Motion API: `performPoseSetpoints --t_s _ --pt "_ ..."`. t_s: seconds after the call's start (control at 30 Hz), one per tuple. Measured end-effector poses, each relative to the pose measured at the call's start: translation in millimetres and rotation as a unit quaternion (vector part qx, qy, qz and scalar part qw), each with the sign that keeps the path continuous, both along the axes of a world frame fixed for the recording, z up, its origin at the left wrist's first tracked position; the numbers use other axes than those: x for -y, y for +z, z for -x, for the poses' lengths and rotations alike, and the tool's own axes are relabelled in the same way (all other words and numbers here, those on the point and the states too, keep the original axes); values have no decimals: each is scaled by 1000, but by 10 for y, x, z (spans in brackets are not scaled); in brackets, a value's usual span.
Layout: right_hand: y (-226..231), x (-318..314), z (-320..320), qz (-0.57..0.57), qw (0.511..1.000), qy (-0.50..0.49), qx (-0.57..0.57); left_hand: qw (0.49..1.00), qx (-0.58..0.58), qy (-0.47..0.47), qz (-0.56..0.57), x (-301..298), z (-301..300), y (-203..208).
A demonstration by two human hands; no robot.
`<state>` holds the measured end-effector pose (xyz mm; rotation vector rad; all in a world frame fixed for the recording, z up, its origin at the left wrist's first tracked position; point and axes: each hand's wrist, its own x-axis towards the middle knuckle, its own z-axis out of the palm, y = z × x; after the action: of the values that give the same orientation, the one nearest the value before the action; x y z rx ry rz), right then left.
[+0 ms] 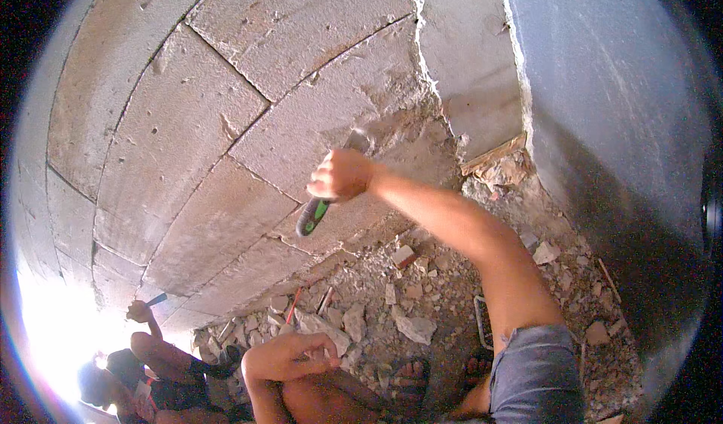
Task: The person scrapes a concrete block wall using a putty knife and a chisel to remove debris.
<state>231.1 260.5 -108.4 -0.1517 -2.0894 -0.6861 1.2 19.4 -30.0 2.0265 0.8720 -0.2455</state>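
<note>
My right hand [343,175] is closed in a fist around the black and green handle of a scraper [310,219]. The scraper's flat metal blade [357,141] meets the block wall [301,138], where the surface is rough and patchy. From the lower right, my right arm stretches out across the rubble. Low in the picture, my left hand [305,355] rests by my bent knee with loosely curled fingers, a gap before the thumb and nothing in it.
Broken stone and rubble [414,330] cover the floor along the wall's foot. At right stands a smooth grey panel [617,70]. A wood scrap [493,155] sits in the corner. Lower left, another person [162,367] crouches, holding a blade tool [156,300] at the wall.
</note>
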Motion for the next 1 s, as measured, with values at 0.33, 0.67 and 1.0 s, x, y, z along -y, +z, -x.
performPoseSetpoints --t_s 0.33,0.67,1.0 --pt "66 283 331 -22 999 25 3 1000 1 -7 11 -16 -26 -24" --pt "27 100 125 -17 1000 15 -8 1000 -7 -10 28 18 -181 107" --pt "-46 -91 -96 48 996 -78 11 999 -33 0 -18 97 -174 155"
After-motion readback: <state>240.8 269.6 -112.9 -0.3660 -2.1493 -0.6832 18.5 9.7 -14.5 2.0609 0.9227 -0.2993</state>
